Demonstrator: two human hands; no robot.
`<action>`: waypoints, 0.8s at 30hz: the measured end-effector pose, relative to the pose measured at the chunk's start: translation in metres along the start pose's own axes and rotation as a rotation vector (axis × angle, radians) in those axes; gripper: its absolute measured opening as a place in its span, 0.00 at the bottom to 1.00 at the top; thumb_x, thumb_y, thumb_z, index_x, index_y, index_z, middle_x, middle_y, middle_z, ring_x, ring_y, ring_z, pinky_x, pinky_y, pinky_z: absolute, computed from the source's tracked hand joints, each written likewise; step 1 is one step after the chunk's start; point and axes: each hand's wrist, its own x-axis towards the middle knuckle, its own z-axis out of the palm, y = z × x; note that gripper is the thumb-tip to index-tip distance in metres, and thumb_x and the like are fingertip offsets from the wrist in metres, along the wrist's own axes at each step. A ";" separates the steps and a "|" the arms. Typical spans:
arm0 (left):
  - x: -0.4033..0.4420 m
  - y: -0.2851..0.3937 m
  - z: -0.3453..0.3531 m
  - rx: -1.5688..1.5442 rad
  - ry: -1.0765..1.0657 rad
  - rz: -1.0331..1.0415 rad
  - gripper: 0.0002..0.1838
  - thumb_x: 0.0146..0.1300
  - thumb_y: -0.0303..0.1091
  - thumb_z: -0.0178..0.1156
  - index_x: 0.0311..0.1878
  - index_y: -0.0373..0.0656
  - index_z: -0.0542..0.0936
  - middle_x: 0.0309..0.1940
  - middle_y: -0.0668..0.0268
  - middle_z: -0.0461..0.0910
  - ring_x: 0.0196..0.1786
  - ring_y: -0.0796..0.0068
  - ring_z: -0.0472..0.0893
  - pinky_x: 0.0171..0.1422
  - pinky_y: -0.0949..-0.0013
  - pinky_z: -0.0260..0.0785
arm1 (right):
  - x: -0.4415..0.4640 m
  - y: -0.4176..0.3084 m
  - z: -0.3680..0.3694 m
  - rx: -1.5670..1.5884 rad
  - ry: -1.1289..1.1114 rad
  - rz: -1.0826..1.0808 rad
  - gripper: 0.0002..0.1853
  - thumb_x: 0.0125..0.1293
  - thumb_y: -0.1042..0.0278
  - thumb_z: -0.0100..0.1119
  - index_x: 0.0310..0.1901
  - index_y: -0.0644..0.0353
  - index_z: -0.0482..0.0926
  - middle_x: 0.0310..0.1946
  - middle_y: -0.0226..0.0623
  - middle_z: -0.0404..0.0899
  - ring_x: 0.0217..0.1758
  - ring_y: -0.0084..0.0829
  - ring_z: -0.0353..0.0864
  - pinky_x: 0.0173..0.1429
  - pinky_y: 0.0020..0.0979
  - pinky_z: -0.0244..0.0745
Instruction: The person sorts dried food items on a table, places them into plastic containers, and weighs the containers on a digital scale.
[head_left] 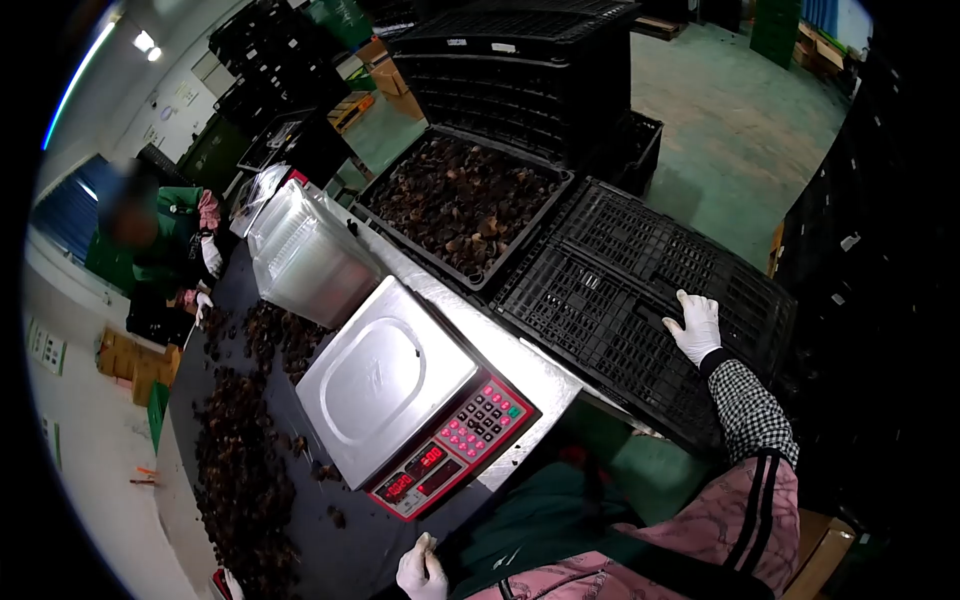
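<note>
My right hand (697, 330), in a white glove, rests on the black slatted crate lid (620, 290) at the right, thumb and fingers apart. My left hand (422, 572), also gloved, is low at the table's near edge with its fingers curled in; what it holds, if anything, is too small to name. Between the hands and further forward stands a silver scale (390, 370) with lit red digits and a bare pan. Dark dried pieces (240, 470) lie heaped on the grey table left of the scale.
Stacked clear plastic boxes (310, 255) stand behind the scale. A black crate (460, 205) of dark pieces sits beyond it, before tall stacked crates (500, 90). A co-worker (160, 240) in green is at the table's far left. Another gloved hand (232, 585) shows at bottom left.
</note>
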 end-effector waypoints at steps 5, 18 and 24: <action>0.072 0.062 0.018 -0.056 0.186 0.290 0.14 0.72 0.25 0.56 0.57 0.41 0.84 0.42 0.54 0.87 0.43 0.55 0.85 0.52 0.59 0.78 | -0.001 0.003 -0.009 -0.019 0.069 -0.018 0.31 0.57 0.47 0.73 0.55 0.59 0.77 0.42 0.40 0.79 0.51 0.41 0.78 0.58 0.43 0.65; 0.237 0.280 0.172 -0.246 -0.221 1.156 0.21 0.64 0.31 0.65 0.61 0.45 0.79 0.56 0.62 0.83 0.52 0.58 0.83 0.57 0.60 0.76 | -0.011 -0.013 -0.028 0.205 -0.122 0.194 0.35 0.58 0.33 0.68 0.51 0.61 0.82 0.47 0.47 0.82 0.55 0.44 0.79 0.66 0.48 0.62; 0.278 0.301 0.244 -0.033 -0.328 1.134 0.22 0.68 0.38 0.61 0.62 0.37 0.78 0.56 0.51 0.81 0.56 0.50 0.81 0.61 0.54 0.74 | 0.052 0.020 -0.120 0.031 0.107 0.006 0.11 0.61 0.58 0.63 0.39 0.56 0.81 0.37 0.42 0.83 0.45 0.46 0.83 0.51 0.47 0.73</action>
